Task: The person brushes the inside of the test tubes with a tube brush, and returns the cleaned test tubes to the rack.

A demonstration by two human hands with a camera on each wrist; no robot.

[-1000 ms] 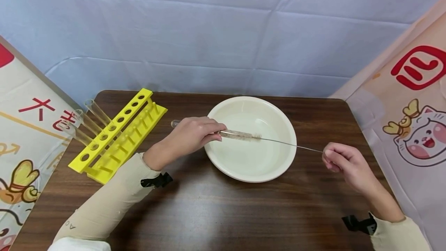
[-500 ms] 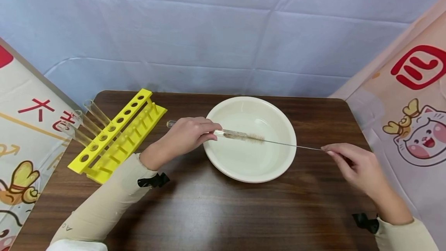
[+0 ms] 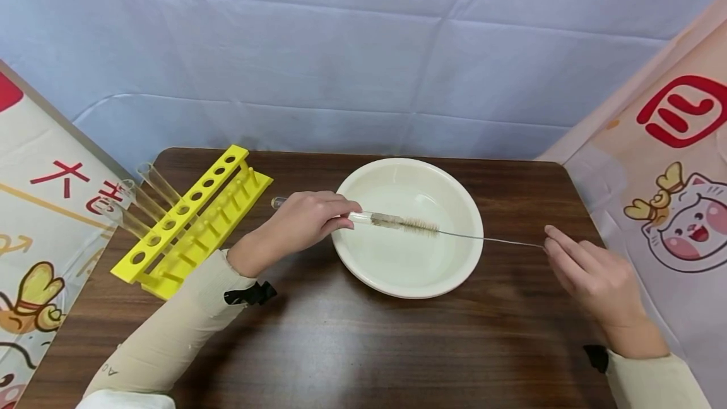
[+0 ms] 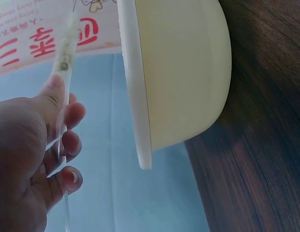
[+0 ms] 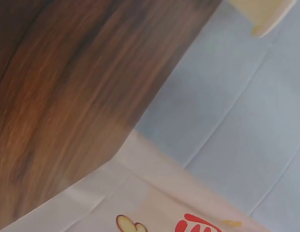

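Test tube (image 3: 363, 216) lies close to level in the left hand (image 3: 307, 216), thumb and fingers clamped round the glass; its rounded end pokes out behind the grip, its mouth sits ahead of it, above the white basin (image 3: 406, 290).

Test-tube brush (image 3: 421, 226): some bristles inside the tube's mouth, the rest out in front of it; bare wire runs on to the right hand (image 3: 602, 286). I read that hand as pinching the wire's end at its fingertips, thumb out of sight; the right wrist view gives me no hand. Left wrist view confirms the other hold: thumb on one side, fingers curled on the other.

Progress, my judgement: mid-scrub. Done: brush fed into the tube, both held over the basin. Left, probably: more strokes, brush fully out, perhaps a rinse. I can't tell how clean the glass is.

Left of the left grip, apart from it, a yellow test-tube rack (image 3: 189, 202) carries three test tubes (image 3: 163, 185); washed or waiting, I can't say.
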